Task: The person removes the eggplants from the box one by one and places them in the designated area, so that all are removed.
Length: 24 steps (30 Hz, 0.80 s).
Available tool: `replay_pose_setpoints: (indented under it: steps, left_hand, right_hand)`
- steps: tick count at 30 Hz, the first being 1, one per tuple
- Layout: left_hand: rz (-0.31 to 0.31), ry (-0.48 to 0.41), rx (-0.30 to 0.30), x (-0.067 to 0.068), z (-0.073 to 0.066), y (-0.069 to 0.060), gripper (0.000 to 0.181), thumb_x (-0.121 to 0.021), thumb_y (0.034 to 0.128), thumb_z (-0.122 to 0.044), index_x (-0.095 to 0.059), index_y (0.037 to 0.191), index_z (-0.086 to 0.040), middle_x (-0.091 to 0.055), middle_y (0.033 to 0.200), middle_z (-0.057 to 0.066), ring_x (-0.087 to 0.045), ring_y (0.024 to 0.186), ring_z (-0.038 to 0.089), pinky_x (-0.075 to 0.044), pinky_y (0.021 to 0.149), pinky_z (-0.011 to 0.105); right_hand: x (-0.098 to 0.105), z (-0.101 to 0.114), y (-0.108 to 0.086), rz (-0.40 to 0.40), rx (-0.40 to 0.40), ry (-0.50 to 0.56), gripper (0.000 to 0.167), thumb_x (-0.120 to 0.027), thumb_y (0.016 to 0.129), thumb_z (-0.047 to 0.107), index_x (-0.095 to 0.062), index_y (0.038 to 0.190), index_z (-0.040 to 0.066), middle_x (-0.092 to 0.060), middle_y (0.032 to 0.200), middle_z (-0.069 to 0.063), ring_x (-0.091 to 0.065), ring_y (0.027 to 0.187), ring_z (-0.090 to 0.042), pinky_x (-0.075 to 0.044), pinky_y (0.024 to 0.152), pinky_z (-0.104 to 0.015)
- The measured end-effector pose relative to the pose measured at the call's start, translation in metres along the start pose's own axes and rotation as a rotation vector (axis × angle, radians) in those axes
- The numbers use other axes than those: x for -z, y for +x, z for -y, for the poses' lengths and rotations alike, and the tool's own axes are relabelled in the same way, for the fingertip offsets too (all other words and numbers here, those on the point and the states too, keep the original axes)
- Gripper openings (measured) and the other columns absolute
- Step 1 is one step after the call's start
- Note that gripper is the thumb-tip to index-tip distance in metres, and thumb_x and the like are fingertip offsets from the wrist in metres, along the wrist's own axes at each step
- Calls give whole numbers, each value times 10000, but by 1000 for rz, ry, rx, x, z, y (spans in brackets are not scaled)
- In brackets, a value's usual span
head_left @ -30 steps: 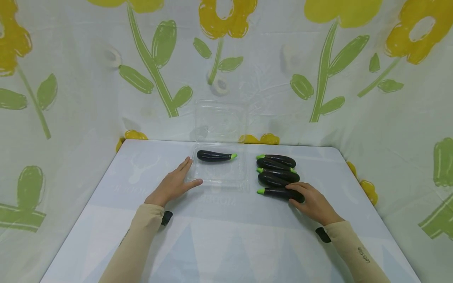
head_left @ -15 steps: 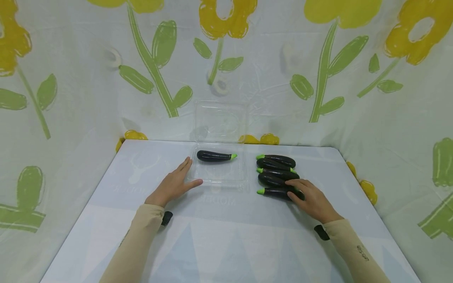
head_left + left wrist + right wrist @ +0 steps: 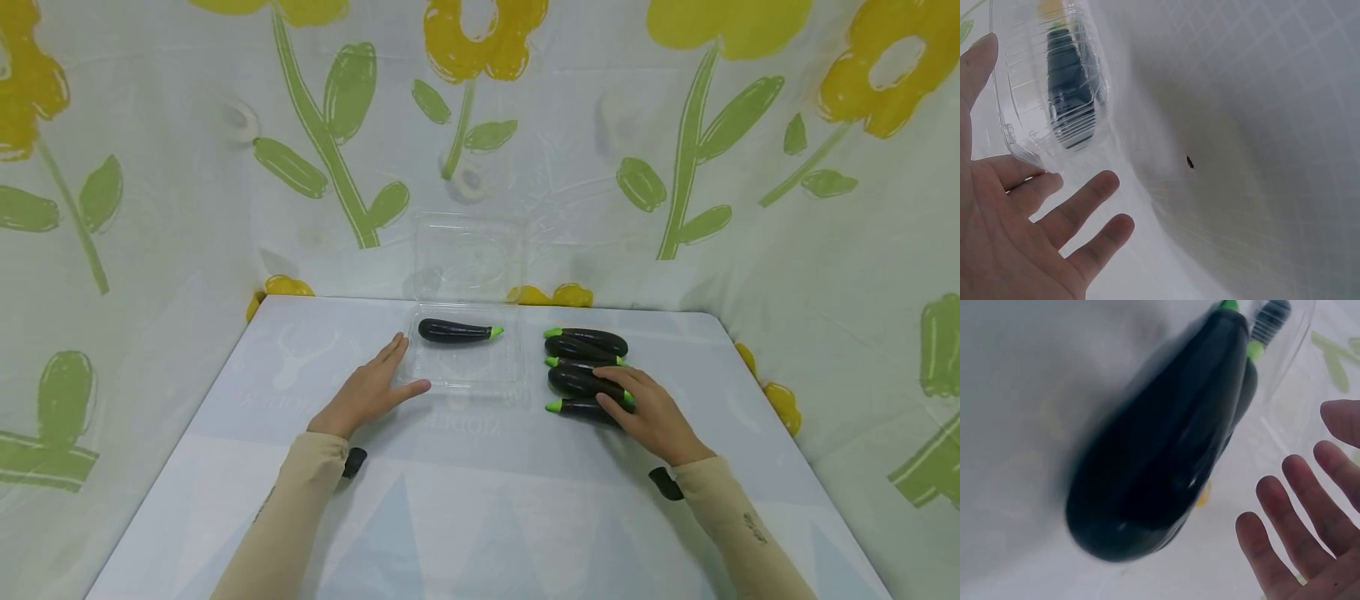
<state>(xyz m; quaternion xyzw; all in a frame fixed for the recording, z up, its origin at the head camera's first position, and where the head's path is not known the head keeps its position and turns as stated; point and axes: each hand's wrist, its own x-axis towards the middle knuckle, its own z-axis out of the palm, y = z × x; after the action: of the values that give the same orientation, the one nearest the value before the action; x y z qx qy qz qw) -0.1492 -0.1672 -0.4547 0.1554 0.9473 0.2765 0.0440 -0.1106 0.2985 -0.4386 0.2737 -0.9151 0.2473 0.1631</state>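
Observation:
Beside the left edge of a clear plastic clamshell box is my left hand, its fingers spread and touching or close to the wall. One dark eggplant with a green tip lies crosswise in the box. My right hand hovers at the right end of several eggplants laid in a row. Under its fingers are the nearest eggplant and the one behind it, both partly covered. Straight, separated fingers show in the right wrist view, beside an eggplant and apart from it.
The box's transparent lid stands raised at the table's back edge. Farther back in the row are more eggplants. A flower-printed curtain surrounds the pale table at the back and sides.
My right hand has moved off the nearest eggplant, leftward and slightly back, over the one behind it. The left hand and the box have not moved.

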Motion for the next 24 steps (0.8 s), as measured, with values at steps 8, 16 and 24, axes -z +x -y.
replay_pose_setpoints:
  steps: [8, 16, 24]
  left_hand:
    - [1, 0, 24, -2, 0, 1, 1055, -587, 911, -702, -157, 1628, -59, -100, 1695, 92, -189, 1528, 334, -222, 1213, 536]
    - [1, -3, 16, -2, -2, 1, 1069, -572, 899, -730, -154, 1631, -72, -104, 1696, 93, -193, 1527, 335, -226, 1212, 536]
    - [3, -11, 23, 0, -3, 0, 1035, -608, 918, -670, -149, 1632, -77, -101, 1696, 93, -185, 1529, 334, -223, 1213, 537]
  right_hand:
    - [-9, 10, 17, -7, 8, 62, 446, -735, 958, 190, -609, 1384, 150, -609, 1365, -8, -549, 1293, -270, -471, 1033, -503]
    - [-16, 26, 40, 13, -5, 95, 467, -712, 977, 264, -587, 1417, 171, -579, 1405, -14, -517, 1334, -237, -438, 1083, -486]
    - [-25, 38, 62, 13, -4, 151, 476, -715, 975, 251, -584, 1417, 135, -578, 1408, -7, -513, 1335, -203, -431, 1100, -410]
